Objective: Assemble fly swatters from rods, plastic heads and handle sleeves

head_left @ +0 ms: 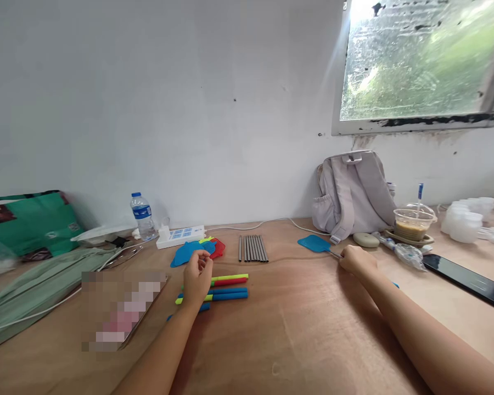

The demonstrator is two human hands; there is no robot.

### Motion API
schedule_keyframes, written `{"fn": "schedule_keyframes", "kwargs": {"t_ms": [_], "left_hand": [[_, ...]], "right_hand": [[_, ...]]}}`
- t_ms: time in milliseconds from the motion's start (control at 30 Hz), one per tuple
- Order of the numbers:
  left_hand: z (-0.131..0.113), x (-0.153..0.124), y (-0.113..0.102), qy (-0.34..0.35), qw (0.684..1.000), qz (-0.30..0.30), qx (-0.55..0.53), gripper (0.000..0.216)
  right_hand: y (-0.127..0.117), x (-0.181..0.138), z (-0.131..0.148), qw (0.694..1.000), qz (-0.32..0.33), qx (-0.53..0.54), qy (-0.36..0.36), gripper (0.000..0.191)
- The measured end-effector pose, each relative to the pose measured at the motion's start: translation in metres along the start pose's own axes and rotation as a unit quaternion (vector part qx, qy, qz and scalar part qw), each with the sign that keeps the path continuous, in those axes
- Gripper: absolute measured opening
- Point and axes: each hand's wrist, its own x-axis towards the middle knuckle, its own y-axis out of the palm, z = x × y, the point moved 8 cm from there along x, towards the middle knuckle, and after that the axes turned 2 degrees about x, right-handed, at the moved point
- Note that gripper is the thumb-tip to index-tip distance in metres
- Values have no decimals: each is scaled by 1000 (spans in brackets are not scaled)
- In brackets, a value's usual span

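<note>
My right hand (356, 259) is closed around the thin metal rod of a fly swatter with a blue head (314, 243). A bit of blue handle (396, 285) shows beyond my right forearm. On the left, my left hand (198, 271) hovers with loosely bent fingers, and I see nothing held in it. Just behind it lies a pile of swatter heads, with blue ones (186, 253) in front and a red one (219, 249) and a yellow one at the right. Yellow, red and blue handles (230, 295) lie under and beside my left wrist, partly hidden. Several metal rods (253, 249) lie side by side in the middle.
A white power strip (181, 236) and water bottle (142, 216) stand at the back left. Behind my right hand are a grey backpack (356, 192), a round beige case (366, 240) and a drink cup (414, 222). A black phone (469, 281) lies far right.
</note>
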Motion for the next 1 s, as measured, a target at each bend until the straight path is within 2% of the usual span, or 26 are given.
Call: {"fn": "schedule_keyframes", "kwargs": {"t_ms": [167, 267, 367, 467, 500, 600, 633, 700, 833, 900, 1000], "left_hand": [[-1, -4, 8, -11, 999, 26, 19, 9], [-3, -8, 17, 6, 998, 57, 31, 8], [-8, -12, 25, 41, 992, 92, 74, 7], [-18, -13, 27, 92, 981, 109, 135, 8], [-22, -12, 26, 110, 975, 110, 158, 9], [-28, -5, 19, 146, 954, 120, 232, 11], [-27, -3, 16, 146, 945, 138, 257, 12], [-22, -1, 15, 131, 918, 210, 311, 11], [-6, -15, 11, 43, 824, 390, 409, 6], [-4, -23, 7, 1, 789, 434, 435, 13], [-4, -32, 6, -23, 752, 469, 463, 26]], "right_hand": [[-9, 4, 18, 999, -12, 21, -41, 22], [-5, 0, 40, 996, -11, 31, -81, 23], [12, -13, 81, 990, -1, 40, -132, 26], [37, -30, 142, 973, 38, 72, -215, 29], [44, -33, 160, 969, 52, 88, -225, 33], [58, -34, 193, 974, 70, 99, -192, 35], [61, -32, 199, 977, 75, 95, -177, 34], [65, -28, 205, 980, 83, 87, -158, 30], [71, -17, 202, 982, 95, 81, -143, 24], [75, -13, 199, 982, 99, 80, -136, 21], [80, -8, 196, 984, 99, 82, -125, 19]]}}
